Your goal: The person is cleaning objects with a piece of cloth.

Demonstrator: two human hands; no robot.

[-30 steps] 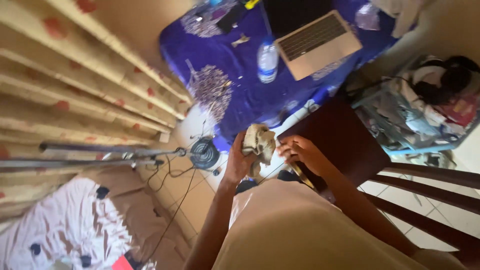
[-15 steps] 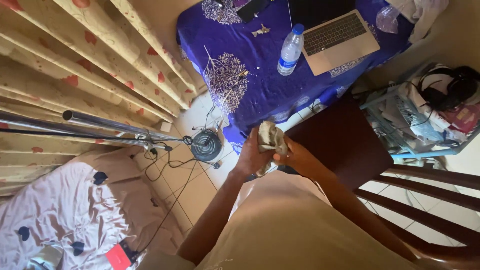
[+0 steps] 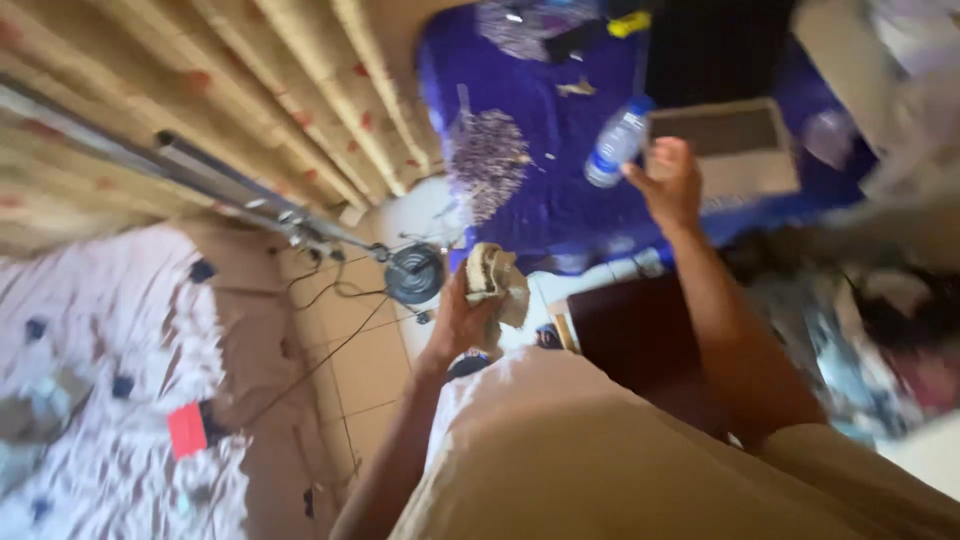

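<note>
Left hand (image 3: 462, 318) fingers grip a crumpled beige cloth (image 3: 495, 283) above the floor. Right hand (image 3: 668, 183), fingers loosely spread, reaches toward the plastic bottle (image 3: 615, 143) lying just left of it on the table (image 3: 560, 190).

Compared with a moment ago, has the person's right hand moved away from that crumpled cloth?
Yes. The right hand has left the cloth and stretched out over the blue-covered table, near the water bottle. The left hand holds the cloth alone.
</note>
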